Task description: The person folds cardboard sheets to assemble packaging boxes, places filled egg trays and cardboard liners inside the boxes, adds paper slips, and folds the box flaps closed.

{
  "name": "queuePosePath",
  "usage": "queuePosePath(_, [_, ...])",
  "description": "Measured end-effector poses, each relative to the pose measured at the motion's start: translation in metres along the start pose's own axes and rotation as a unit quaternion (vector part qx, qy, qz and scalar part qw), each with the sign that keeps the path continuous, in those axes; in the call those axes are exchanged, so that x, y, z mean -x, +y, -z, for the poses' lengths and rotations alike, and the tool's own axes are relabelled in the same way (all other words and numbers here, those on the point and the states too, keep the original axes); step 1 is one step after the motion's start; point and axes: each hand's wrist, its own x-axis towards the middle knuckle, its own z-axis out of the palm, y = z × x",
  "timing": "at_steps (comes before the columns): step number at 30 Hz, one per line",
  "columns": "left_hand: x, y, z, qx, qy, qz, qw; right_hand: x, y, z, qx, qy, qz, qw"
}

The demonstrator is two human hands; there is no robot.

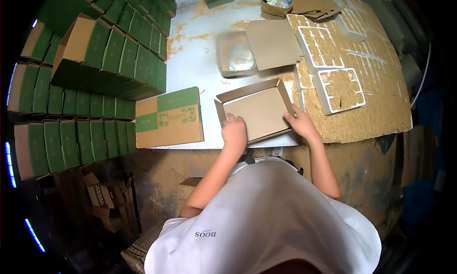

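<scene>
An open cardboard box (259, 114) with low brown walls sits at the table's front edge, before my body. My left hand (234, 131) grips its near left corner, the fingers bent over the wall to the inside. At the right wall, my right hand (302, 123) holds the near right corner, thumb inside and fingers outside, partly hidden. The box's bare inner floor shows. Left of it lies a stack of flat green and brown printed cartons (173, 119). Beyond the box are a brown cardboard sheet (273, 44) and a clear plastic-wrapped pack (234, 53).
Green boxes (90, 102) are stacked high on the left. On the right, white foam trays (325, 95) hold sawdust-like filling, with round things in the nearer one. Loose filling (371, 117) covers that side. A round container (276, 10) stands at the back of the white table (190, 60).
</scene>
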Motion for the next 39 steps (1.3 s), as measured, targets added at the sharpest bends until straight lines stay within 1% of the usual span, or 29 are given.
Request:
queuePosePath(2, [-0.004, -0.005, -0.008, -0.011, -0.039, -0.103, 0.994, 0.001, 0.005, -0.004, -0.028, -0.015, 0.028, 0.999])
queuePosePath(5, [-0.011, -0.015, -0.026, 0.049, -0.069, -0.177, 0.981, -0.019, 0.025, 0.003, -0.064, -0.051, 0.016, 0.996])
queuePosePath(6, [-0.011, -0.018, -0.037, 0.047, -0.058, -0.174, 0.982, -0.03, 0.028, 0.007, -0.035, -0.061, -0.012, 0.997])
queuePosePath(9, [-0.014, -0.017, -0.012, 0.039, -0.134, -0.172, 0.975, -0.063, 0.038, 0.015, -0.116, -0.134, -0.025, 0.984])
queuePosePath(10, [-0.013, -0.017, -0.012, 0.038, -0.131, -0.173, 0.975, -0.073, 0.036, 0.021, -0.095, -0.168, -0.031, 0.981])
queuePosePath(13, [-0.015, -0.017, -0.012, 0.025, -0.134, -0.172, 0.976, -0.088, 0.032, -0.006, 0.057, -0.154, -0.013, 0.986])
queuePosePath(15, [-0.016, -0.014, -0.013, 0.005, -0.155, -0.162, 0.975, -0.089, 0.059, -0.056, 0.095, -0.074, 0.101, 0.988])
queuePosePath(16, [-0.012, -0.014, 0.0, 0.019, -0.053, -0.143, 0.988, -0.091, 0.06, -0.068, 0.131, -0.049, 0.064, 0.988])
queuePosePath(17, [-0.004, -0.015, 0.028, 0.031, 0.049, -0.124, 0.991, -0.089, 0.059, -0.067, 0.111, -0.061, 0.053, 0.99])
queuePosePath(18, [0.001, -0.02, 0.05, 0.042, 0.152, -0.105, 0.982, -0.088, 0.056, -0.063, 0.09, -0.07, 0.043, 0.993])
queuePosePath(19, [0.008, -0.028, 0.057, 0.119, 0.171, 0.001, 0.978, -0.087, 0.055, -0.061, 0.068, -0.079, 0.033, 0.994])
queuePosePath(20, [0.007, -0.042, 0.048, 0.21, 0.172, 0.095, 0.958, -0.084, 0.062, -0.061, 0.038, -0.056, 0.01, 0.998])
queuePosePath(21, [0.007, -0.059, 0.026, 0.299, 0.17, 0.19, 0.919, -0.084, 0.068, -0.058, -0.006, -0.095, -0.001, 0.995])
queuePosePath(22, [0.001, -0.084, -0.006, 0.448, 0.048, 0.206, 0.869, -0.089, 0.081, -0.055, -0.046, -0.135, -0.01, 0.99])
queuePosePath(23, [-0.006, -0.104, -0.037, 0.581, -0.071, 0.214, 0.782, -0.094, 0.086, -0.055, -0.085, -0.178, -0.016, 0.98])
queuePosePath(24, [-0.008, -0.112, -0.053, 0.634, -0.167, 0.215, 0.724, -0.09, 0.079, -0.053, -0.091, -0.164, -0.007, 0.982])
queuePosePath(25, [-0.013, -0.122, -0.103, 0.657, -0.143, 0.101, 0.734, -0.079, 0.069, -0.048, -0.1, -0.149, 0.004, 0.984])
queuePosePath(26, [-0.013, -0.114, -0.105, 0.712, -0.157, 0.13, 0.672, -0.068, 0.064, -0.047, -0.11, -0.131, 0.013, 0.985])
queuePosePath(28, [-0.009, -0.084, -0.105, 0.696, -0.147, 0.154, 0.685, -0.063, 0.068, -0.048, -0.173, -0.136, -0.033, 0.975])
queuePosePath(29, [-0.013, -0.07, -0.103, 0.621, -0.109, 0.151, 0.762, -0.072, 0.094, -0.059, -0.191, -0.125, -0.008, 0.973])
queuePosePath(30, [-0.015, -0.06, -0.104, 0.613, -0.073, 0.171, 0.768, -0.067, 0.084, -0.056, -0.148, -0.102, -0.01, 0.984])
queuePosePath(31, [-0.018, -0.055, -0.105, 0.605, -0.034, 0.193, 0.772, -0.08, 0.107, -0.067, -0.163, -0.095, 0.026, 0.982])
queuePosePath(32, [-0.019, -0.054, -0.096, 0.694, -0.039, 0.248, 0.674, -0.081, 0.109, -0.067, -0.14, -0.094, 0.046, 0.985])
queuePosePath(33, [-0.011, -0.049, -0.092, 0.774, -0.048, 0.298, 0.556, -0.071, 0.1, -0.063, -0.166, -0.103, 0.038, 0.98])
queuePosePath(34, [-0.004, -0.049, -0.1, 0.786, -0.077, 0.284, 0.543, -0.064, 0.096, -0.06, -0.17, -0.104, 0.045, 0.979])
queuePosePath(35, [-0.007, -0.056, -0.108, 0.798, -0.103, 0.263, 0.533, -0.062, 0.1, -0.061, -0.132, -0.088, 0.071, 0.985])
queuePosePath(36, [-0.012, -0.063, -0.113, 0.807, -0.127, 0.239, 0.524, -0.064, 0.113, -0.065, -0.136, -0.092, 0.073, 0.984])
queuePosePath(37, [-0.008, -0.063, -0.109, 0.809, -0.121, 0.241, 0.523, -0.068, 0.133, -0.071, -0.172, -0.091, 0.1, 0.976])
queuePosePath(39, [-0.004, -0.061, -0.097, 0.807, -0.114, 0.239, 0.528, -0.062, 0.138, -0.071, -0.153, -0.065, 0.147, 0.975])
